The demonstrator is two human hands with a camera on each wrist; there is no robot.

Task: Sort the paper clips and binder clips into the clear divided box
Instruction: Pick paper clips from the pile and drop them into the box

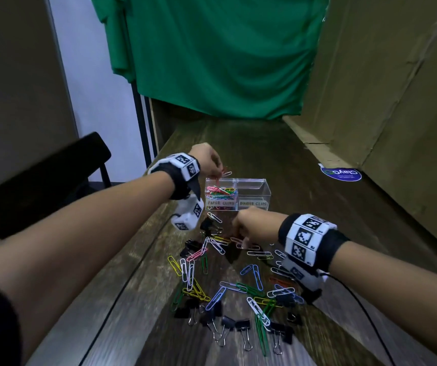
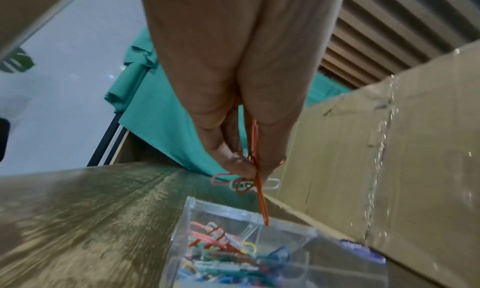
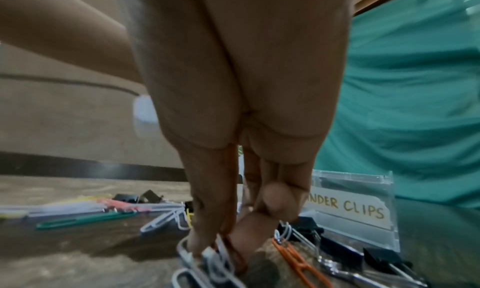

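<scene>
Clear divided box [image 1: 251, 186] far centre on counter [image 1: 304, 207], left compartment holding coloured paper clips, left hand [image 1: 208, 159] fingers pinching several clips [image 2: 255, 169] above it, right hand [image 1: 254, 225] fingers gripping white clips [image 3: 207, 259] among scattered pile, black binder clips [image 1: 228, 323] nearest.

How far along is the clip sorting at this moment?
Partly done. The paper clips compartment of the clear divided box already holds a colourful heap; the binder clips compartment looks empty. The left hand pinches several paper clips above the box; the right hand gathers more from the pile. Many paper clips and all the black binder clips remain on the table.
</scene>
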